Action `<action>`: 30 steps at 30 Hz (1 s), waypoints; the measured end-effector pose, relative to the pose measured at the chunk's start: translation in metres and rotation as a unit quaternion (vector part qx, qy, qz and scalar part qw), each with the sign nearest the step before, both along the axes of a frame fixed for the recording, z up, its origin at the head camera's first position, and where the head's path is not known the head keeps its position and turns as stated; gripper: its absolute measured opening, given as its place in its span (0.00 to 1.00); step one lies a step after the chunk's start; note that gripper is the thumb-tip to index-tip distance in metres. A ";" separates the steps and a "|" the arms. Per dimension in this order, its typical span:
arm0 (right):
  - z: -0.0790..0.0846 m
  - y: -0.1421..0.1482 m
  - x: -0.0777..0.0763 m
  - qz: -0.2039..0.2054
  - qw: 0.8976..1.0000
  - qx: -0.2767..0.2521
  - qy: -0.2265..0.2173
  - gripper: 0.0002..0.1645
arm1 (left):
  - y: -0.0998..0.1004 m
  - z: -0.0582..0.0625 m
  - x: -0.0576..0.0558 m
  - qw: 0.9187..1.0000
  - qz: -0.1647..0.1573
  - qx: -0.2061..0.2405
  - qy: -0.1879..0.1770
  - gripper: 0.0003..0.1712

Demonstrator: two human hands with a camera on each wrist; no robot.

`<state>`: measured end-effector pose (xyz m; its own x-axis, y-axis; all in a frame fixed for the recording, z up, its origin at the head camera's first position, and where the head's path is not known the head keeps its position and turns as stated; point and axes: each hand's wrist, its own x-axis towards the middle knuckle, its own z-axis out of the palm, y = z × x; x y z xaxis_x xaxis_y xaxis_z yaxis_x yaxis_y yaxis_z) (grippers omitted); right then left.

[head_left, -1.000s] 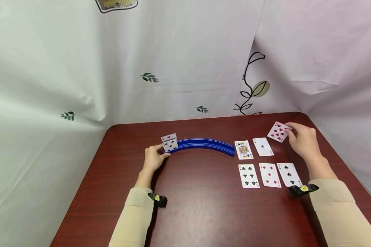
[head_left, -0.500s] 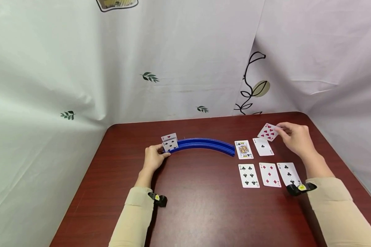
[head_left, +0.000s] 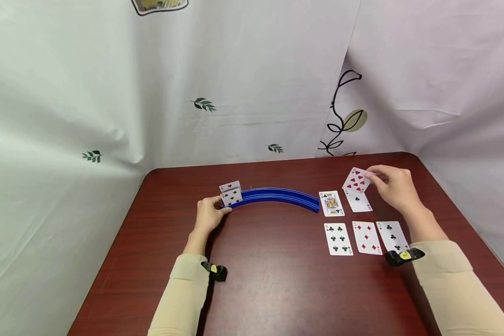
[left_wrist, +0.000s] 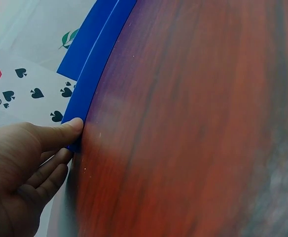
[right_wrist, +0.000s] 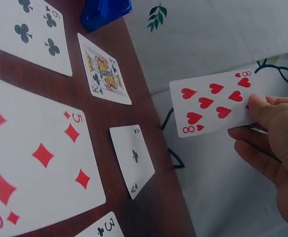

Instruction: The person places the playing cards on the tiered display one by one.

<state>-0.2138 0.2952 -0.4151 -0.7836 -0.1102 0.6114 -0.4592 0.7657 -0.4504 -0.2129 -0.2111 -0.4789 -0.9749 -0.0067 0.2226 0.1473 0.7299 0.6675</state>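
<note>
My left hand grips the left end of a curved blue card holder, thumb on its front face in the left wrist view. Two cards stand in that end: the five of spades in front and a heart card behind it. My right hand pinches the eight of hearts by one edge, raised above the table. In the head view this card overlaps the top of the ace of clubs, which lies face up.
Left of the ace lies the king of clubs, beside the holder's right end. A nearer row has the six of clubs, five of diamonds and three of clubs. A white cloth hangs behind the brown table.
My right hand has carried the eight of hearts leftward, from right of the ace of clubs to over its top edge. The left hand and the holder have stayed in place.
</note>
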 end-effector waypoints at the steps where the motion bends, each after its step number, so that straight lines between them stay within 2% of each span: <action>1: 0.000 -0.001 -0.001 0.000 1.000 0.004 0.001 0.06 | 0.000 0.000 0.000 1.000 0.000 0.001 0.000 0.16; 8: 0.002 -0.012 -0.002 0.007 1.000 0.024 -0.001 0.09 | 0.001 0.000 0.000 1.000 0.000 0.003 0.002 0.16; 30: 0.005 -0.046 -0.011 0.038 0.999 0.017 0.005 0.06 | 0.001 0.000 0.001 1.000 -0.001 0.000 0.004 0.16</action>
<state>-0.2246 0.2489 -0.4097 -0.7659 -0.1897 0.6144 -0.5206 0.7438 -0.4193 -0.2123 -0.2099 -0.4786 -0.9730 -0.0053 0.2307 0.1538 0.7303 0.6656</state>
